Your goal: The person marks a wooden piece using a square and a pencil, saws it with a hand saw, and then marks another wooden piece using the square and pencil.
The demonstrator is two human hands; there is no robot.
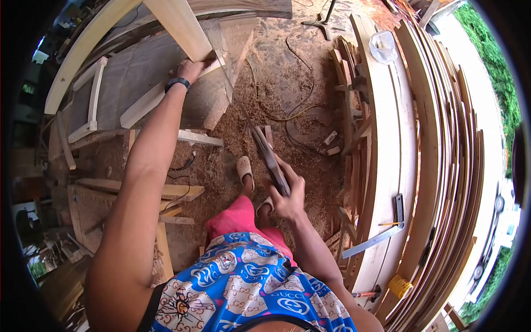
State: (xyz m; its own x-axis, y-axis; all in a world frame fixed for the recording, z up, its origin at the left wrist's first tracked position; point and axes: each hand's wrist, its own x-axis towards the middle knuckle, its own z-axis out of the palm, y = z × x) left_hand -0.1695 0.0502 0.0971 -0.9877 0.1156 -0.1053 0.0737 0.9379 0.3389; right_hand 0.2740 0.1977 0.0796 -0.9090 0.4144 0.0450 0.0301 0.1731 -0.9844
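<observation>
My right hand (287,193) is closed around the dark handle of a handsaw (268,160). The saw's thin blade slants up and left to the end of a pale wooden strip (144,107) on the workbench. My left hand (189,71), with a dark band on the wrist, grips this strip near its sawn end, its fingers partly hidden. Just above that hand, the lower end of a wide pale board (176,27) meets the strip. A second, curved board (83,58) joins it at the top left.
A small wooden frame (97,94) lies on the dark workbench top (133,55). Sawdust and a cord (293,113) cover the floor. To the right, long planks (381,166) carry a try square (376,239), a clear plastic container (383,47) and a yellow tape measure (399,286).
</observation>
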